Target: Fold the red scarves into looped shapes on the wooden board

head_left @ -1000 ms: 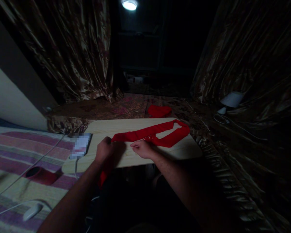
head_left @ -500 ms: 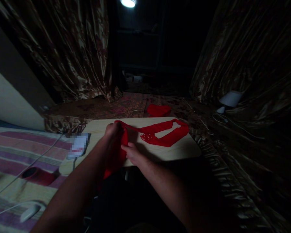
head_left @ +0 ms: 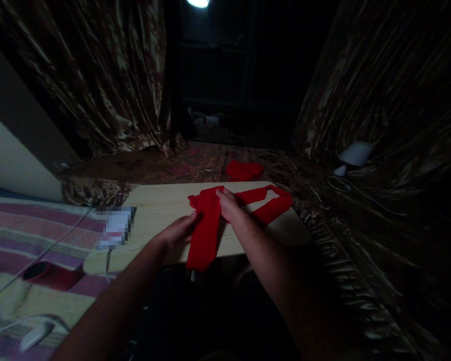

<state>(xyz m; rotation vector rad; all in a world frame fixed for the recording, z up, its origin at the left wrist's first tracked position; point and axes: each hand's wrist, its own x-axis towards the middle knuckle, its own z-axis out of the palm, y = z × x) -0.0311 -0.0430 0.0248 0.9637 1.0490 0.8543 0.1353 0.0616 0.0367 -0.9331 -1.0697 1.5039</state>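
Note:
A red scarf (head_left: 205,225) lies partly on a small pale wooden table (head_left: 154,200). One broad stretch of it runs toward me and hangs over the table's near edge. The rest forms a loop on the right side of the tabletop. My right hand (head_left: 229,204) pinches the right edge of this stretch near its top, thumb on the cloth. At its left edge, my left hand (head_left: 181,228) grips the cloth, with the thumb on top and the other fingers partly hidden. The scarf's fringe does not show clearly now.
A bundle of red cloth (head_left: 244,170) sits beyond the table's far edge. At the table's left lies a blurred-out flat object (head_left: 117,226) with a cable. A striped bed cover (head_left: 7,250) bears a dark red cylinder (head_left: 52,276) and a white mouse-like object (head_left: 36,335). A lamp (head_left: 356,153) stands right.
Both hands have moved right with the scarf; my right hand went up and away from me, my left hand lower. The hanging stretch now lies flatter and covers where the fringe was.

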